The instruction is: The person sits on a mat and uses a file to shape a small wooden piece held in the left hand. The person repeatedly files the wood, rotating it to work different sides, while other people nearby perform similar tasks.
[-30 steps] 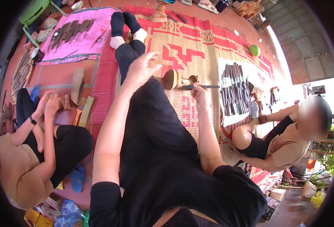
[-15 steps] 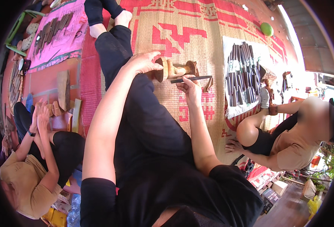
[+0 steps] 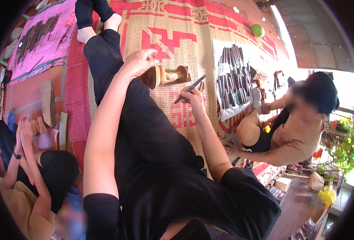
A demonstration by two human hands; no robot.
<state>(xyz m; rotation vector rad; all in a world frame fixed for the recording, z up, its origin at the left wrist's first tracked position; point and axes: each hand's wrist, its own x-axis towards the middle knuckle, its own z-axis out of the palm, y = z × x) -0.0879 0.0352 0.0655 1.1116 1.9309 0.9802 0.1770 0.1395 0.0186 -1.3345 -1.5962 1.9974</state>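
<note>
My left hand [image 3: 139, 63] rests on a round wooden piece [image 3: 152, 77] that stands against my black-trousered leg [image 3: 145, 120]. A turned wooden block [image 3: 176, 75] lies just right of it on the woven mat [image 3: 177, 24]. My right hand [image 3: 194, 97] grips a thin dark carving tool [image 3: 190, 88], its tip pointing up and to the right, a short way from the wooden piece.
A white sheet with several dark carving tools [image 3: 231, 76] lies at the right. A seated person [image 3: 293, 124] is beyond it; another person [image 3: 29, 168] sits at the lower left beside wooden boards [image 3: 49, 104]. A pink cloth with tools [image 3: 37, 32] and a green ball [image 3: 257, 30] lie farther off.
My right hand has drawn back from the wooden piece and now holds the tool tilted upward. My left hand stays on the wood. The view has shifted down the mat.
</note>
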